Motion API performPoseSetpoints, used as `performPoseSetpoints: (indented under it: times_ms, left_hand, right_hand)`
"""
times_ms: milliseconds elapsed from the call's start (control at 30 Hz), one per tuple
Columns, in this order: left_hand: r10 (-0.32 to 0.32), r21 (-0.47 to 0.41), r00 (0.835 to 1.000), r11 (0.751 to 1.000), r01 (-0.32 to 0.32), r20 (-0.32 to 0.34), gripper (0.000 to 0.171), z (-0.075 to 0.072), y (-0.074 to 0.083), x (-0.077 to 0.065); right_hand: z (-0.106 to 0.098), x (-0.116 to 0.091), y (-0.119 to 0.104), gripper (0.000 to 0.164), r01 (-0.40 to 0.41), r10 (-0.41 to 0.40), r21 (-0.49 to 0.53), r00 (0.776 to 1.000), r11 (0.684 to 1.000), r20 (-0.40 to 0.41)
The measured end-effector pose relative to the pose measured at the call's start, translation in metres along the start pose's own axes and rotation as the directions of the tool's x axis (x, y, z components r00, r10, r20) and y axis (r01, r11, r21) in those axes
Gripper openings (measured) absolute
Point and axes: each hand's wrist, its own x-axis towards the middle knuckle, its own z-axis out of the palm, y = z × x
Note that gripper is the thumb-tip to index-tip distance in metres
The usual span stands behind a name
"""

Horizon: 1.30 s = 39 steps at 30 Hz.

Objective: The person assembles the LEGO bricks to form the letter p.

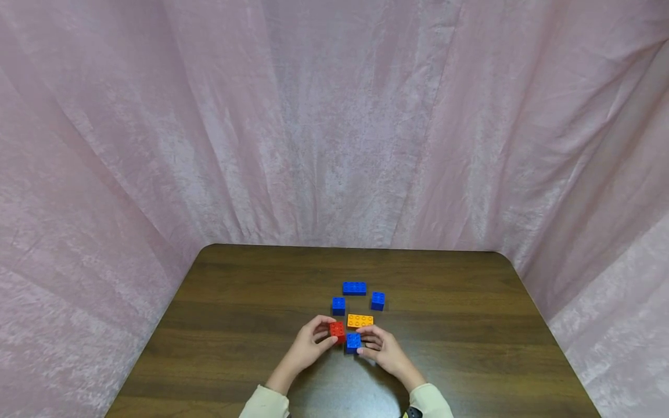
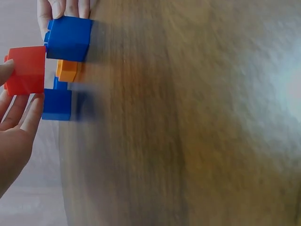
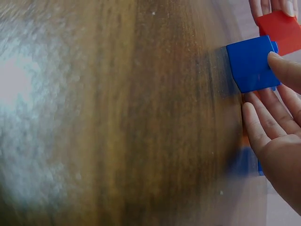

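Between the thumb and fingers of my left hand (image 1: 308, 342) is a square red toy brick (image 1: 337, 331), its studs facing up. The left wrist view shows this red brick (image 2: 27, 70) held up off the tabletop. My right hand (image 1: 387, 349) pinches a square blue brick (image 1: 353, 342), thumb on the near side and fingers on the far side. In the right wrist view the blue brick (image 3: 253, 63) overlaps part of the red one. Just beyond both hands lies a long orange brick (image 1: 360, 320), studs up.
Farther back on the brown wooden table (image 1: 235, 325) stand a small blue brick (image 1: 338, 306), another small blue brick (image 1: 378, 301) to its right, and a long blue brick (image 1: 354, 288) behind them. A pink curtain (image 1: 340, 128) hangs past the table's far edge.
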Motion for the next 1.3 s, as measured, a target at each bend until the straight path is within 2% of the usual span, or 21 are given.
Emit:
performPoseSetpoints:
  times_ms: [267,467,600,800,933,1033,1200,1300]
  left_hand:
    - [0.021,-0.039,1.0,0.999,-0.02,0.02,0.031,0.008,0.013,0.004]
    - [0.067,-0.064,0.997,0.996,-0.065,0.03,0.029,0.009,0.04,0.002]
    - [0.086,-0.047,0.995,0.995,-0.084,0.042,0.028,0.012,0.048,0.001]
    - [0.106,-0.05,0.992,0.993,-0.103,0.064,0.028,0.016,0.046,0.002]
    - [0.081,-0.077,0.994,0.994,-0.075,0.076,0.029,0.017,0.045,0.003]
    - [0.048,-0.089,0.996,0.995,-0.041,0.073,0.03,0.019,0.04,0.004]
    - [0.036,-0.075,0.998,0.997,-0.031,0.061,0.031,0.022,0.018,0.006]
    - [0.036,-0.087,0.997,0.996,-0.03,0.064,0.03,0.02,0.023,0.005]
  right_hand:
    - [0.0,-0.001,0.001,0.035,-0.035,0.036,0.022,0.999,0.999,-0.027]
    - [0.001,-0.001,0.002,0.035,-0.044,0.045,0.036,0.999,0.998,-0.031]
    - [0.001,0.0,0.002,0.036,-0.048,0.048,0.026,0.998,0.999,-0.03]
    - [0.001,0.0,0.002,0.035,-0.053,0.053,0.018,0.998,0.998,-0.033]
    - [0.002,0.0,0.0,0.035,-0.058,0.059,0.016,0.997,0.998,-0.041]
    - [0.002,0.0,-0.002,0.035,-0.061,0.062,0.014,0.997,0.998,-0.043]
    - [0.003,0.0,-0.002,0.035,-0.058,0.058,0.018,0.997,0.998,-0.049]
    - [0.003,0.003,0.009,0.036,-0.054,0.055,0.015,0.997,0.998,-0.055]
